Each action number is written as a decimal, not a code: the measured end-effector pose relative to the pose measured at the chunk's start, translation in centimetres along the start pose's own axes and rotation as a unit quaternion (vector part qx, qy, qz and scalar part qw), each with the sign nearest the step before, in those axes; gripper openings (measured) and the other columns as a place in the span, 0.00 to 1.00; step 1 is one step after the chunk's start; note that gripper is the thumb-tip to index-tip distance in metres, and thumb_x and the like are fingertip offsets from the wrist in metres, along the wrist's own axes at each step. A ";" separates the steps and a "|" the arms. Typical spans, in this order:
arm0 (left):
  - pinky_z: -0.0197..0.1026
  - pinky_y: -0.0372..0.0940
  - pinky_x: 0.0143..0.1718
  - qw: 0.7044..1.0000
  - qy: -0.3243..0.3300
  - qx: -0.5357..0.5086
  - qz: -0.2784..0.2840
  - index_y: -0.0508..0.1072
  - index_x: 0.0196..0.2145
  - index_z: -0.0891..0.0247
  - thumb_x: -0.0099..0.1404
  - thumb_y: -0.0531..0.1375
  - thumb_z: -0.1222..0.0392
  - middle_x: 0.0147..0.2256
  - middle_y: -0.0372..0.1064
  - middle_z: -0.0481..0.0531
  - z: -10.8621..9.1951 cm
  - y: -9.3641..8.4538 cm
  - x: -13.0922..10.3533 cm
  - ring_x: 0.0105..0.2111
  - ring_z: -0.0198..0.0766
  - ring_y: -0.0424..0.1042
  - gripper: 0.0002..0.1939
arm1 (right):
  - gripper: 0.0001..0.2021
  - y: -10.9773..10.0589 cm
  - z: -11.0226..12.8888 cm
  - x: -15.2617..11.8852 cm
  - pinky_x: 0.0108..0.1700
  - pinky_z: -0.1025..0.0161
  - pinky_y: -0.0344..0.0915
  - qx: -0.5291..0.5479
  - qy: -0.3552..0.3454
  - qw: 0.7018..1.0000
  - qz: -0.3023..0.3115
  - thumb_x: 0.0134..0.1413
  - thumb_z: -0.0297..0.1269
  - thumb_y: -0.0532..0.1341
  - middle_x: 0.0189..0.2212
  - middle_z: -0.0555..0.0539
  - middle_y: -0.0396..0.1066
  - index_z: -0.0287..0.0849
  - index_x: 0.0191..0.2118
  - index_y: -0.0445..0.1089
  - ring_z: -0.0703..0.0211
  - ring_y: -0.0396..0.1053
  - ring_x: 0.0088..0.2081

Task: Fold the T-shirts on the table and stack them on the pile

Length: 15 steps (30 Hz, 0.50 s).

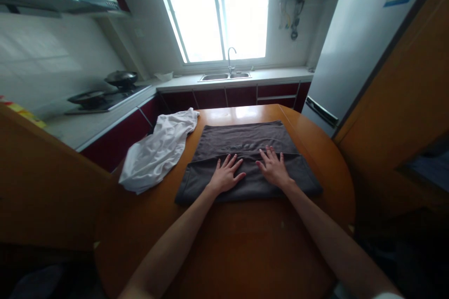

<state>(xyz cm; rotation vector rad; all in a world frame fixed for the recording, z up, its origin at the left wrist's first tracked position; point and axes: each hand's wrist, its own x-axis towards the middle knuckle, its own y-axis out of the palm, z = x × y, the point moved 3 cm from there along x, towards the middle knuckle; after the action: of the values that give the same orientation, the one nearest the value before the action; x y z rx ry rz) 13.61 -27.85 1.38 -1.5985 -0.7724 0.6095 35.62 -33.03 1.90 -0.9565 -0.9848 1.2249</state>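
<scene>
A dark grey cloth (245, 138), perhaps a towel or blanket, lies spread on the wooden table, with its near part folded over in a band toward the middle. My left hand (226, 175) rests flat on this folded band, fingers spread. To its right, my right hand (273, 167) also lies flat on the band, fingertips just past the fold's far edge. Neither hand grips anything. A crumpled white cloth (159, 149) sits at the table's left side, partly hanging over the edge, apart from both hands.
The round wooden table (252, 243) carries both cloths. Behind it runs a counter with a sink (224, 76) under a window. A stove with pans (121, 78) stands at left, a fridge (351, 46) at right. Wooden panels flank both sides.
</scene>
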 end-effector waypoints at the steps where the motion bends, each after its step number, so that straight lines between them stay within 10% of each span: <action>1: 0.68 0.36 0.68 1.000 -0.001 0.000 -0.003 0.53 0.71 0.47 0.71 0.46 0.33 0.73 0.39 0.50 0.1 0.1 0.0 0.72 0.54 0.36 0.36 | 0.34 -0.2 -0.8 0.1 0.69 0.35 0.31 -0.006 0.016 1.000 -0.004 0.70 0.57 0.40 0.74 0.40 0.34 0.44 0.73 0.46 0.47 0.29 0.74; 15: 0.67 0.37 0.69 1.000 -0.008 0.004 -0.013 0.54 0.70 0.49 0.71 0.45 0.32 0.72 0.41 0.49 -0.1 0.1 -0.2 0.72 0.53 0.36 0.36 | 0.33 0.6 -0.6 -0.8 0.69 0.36 0.34 -0.019 0.006 1.000 0.014 0.70 0.55 0.44 0.74 0.40 0.37 0.43 0.72 0.49 0.47 0.33 0.74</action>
<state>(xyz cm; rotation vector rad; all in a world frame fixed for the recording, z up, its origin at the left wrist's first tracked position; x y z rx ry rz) 13.55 -28.05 1.30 -1.5761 -0.8020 0.6067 35.93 -33.84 1.09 -1.0086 -0.9911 1.2263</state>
